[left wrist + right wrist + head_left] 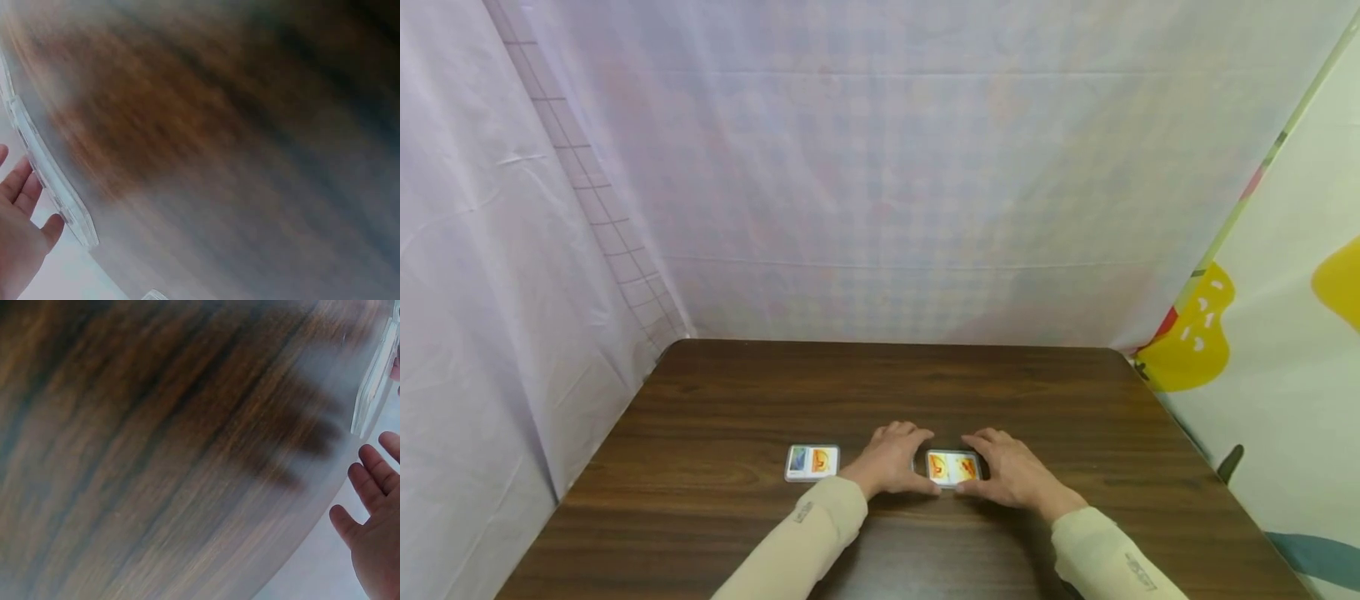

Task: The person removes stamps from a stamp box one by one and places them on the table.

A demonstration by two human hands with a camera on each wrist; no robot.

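A flat clear-edged case with orange and white pictures [952, 468] lies on the brown table between the two hands. My left hand [891, 458] is on its left side, thumb and fingers spread apart. A pale edge shows beside that palm; what it belongs to is mostly hidden. The left wrist view shows the left hand [22, 219] with its thumb and fingertips close to a clear case [53, 175]; contact is hard to tell. My right hand [1011, 468] curves loosely about the right side. In the right wrist view, the right hand [378, 519] has its fingers apart, near a clear case [375, 381].
Another flat case with a blue and an orange picture [812, 463] lies left of the left hand. The brown wood-grain table [887, 383] reaches back to a pale curtain [880, 208]. A patterned curtain with yellow shapes [1285, 392] hangs at the right.
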